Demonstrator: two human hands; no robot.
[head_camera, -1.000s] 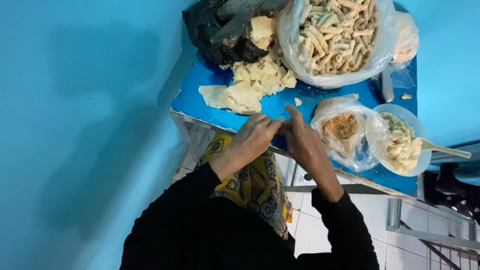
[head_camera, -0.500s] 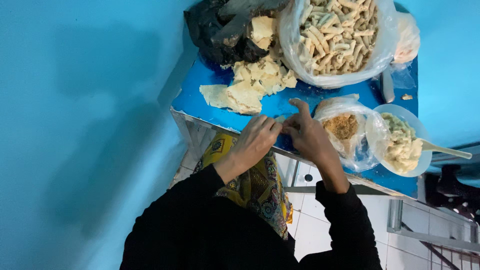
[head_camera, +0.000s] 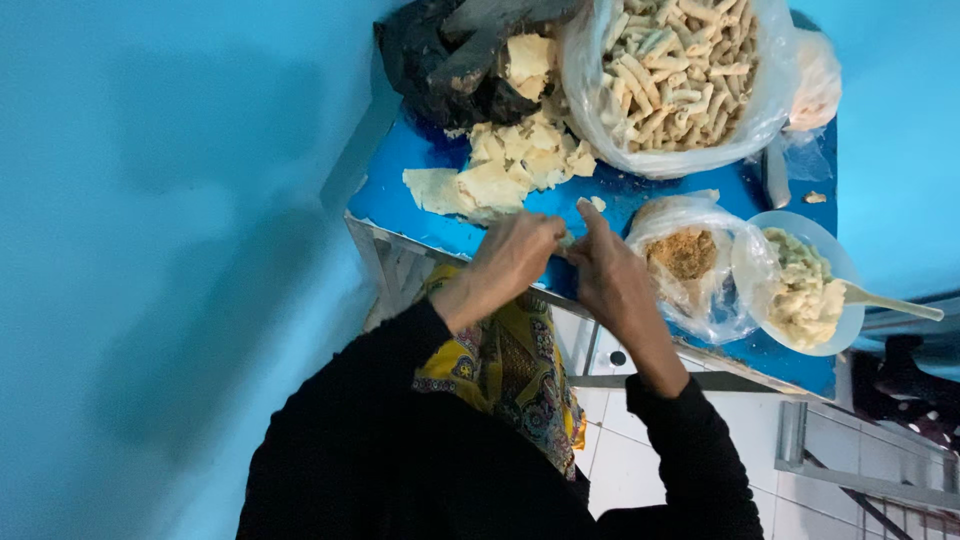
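Observation:
My left hand (head_camera: 510, 255) and my right hand (head_camera: 600, 265) meet over the near edge of a blue table (head_camera: 410, 190). Together they pinch a small pale piece of wrapped dough (head_camera: 567, 240) between the fingertips; most of it is hidden by the fingers. Just beyond the hands lies a heap of thin pale dough sheets (head_camera: 505, 175). To the right of my right hand sits a clear bag of brown crumbly filling (head_camera: 685, 255).
A large clear bag of finished pale rolls (head_camera: 675, 70) stands at the back. A black plastic bag (head_camera: 450, 60) lies at the back left. A clear bowl of pale mash (head_camera: 800, 285) with a spoon (head_camera: 890, 300) sits at the right. Blue wall fills the left.
My hands have stayed together at the table's edge, working the small piece; the right hand's index finger has lifted and now points away from me.

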